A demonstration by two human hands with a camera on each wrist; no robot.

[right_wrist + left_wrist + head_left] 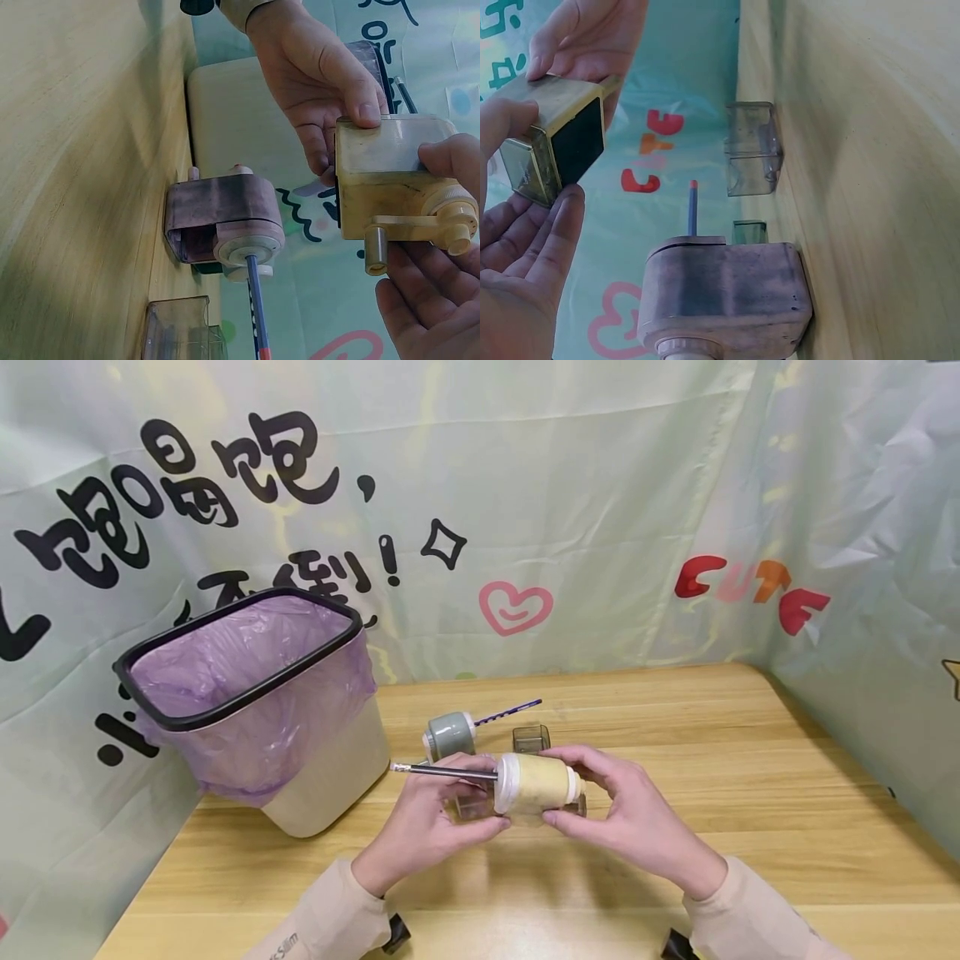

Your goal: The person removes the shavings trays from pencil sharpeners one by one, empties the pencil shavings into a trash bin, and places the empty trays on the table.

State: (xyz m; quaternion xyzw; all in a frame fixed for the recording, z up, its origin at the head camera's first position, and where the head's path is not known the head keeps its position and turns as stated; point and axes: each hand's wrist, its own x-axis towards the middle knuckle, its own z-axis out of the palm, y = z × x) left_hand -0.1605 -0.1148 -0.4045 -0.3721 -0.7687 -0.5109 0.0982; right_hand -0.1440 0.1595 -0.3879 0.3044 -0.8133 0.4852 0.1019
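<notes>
Above the table, both hands hold a yellow crank pencil sharpener (pixel 542 783) tilted on its side. My left hand (pixel 427 827) grips its pale front end, and my right hand (pixel 637 818) grips the end by the crank (pixel 409 223). A black pencil (pixel 450 771) juts leftward from the front. In the left wrist view, a dark opening (pixel 581 146) shows in the body. Behind the hands, a grey pencil sharpener (pixel 450 735) rests on the table with a blue pencil (pixel 510 712) in it. A clear smoky shavings drawer (pixel 531 737) lies beside it.
At the left stands a pale bin (pixel 330 785) with a black rim and a purple liner (pixel 300 735). More clear plastic (pixel 472 807) is partly hidden behind the left hand. A printed curtain (pixel 600 527) hangs behind the wooden table (pixel 750 760).
</notes>
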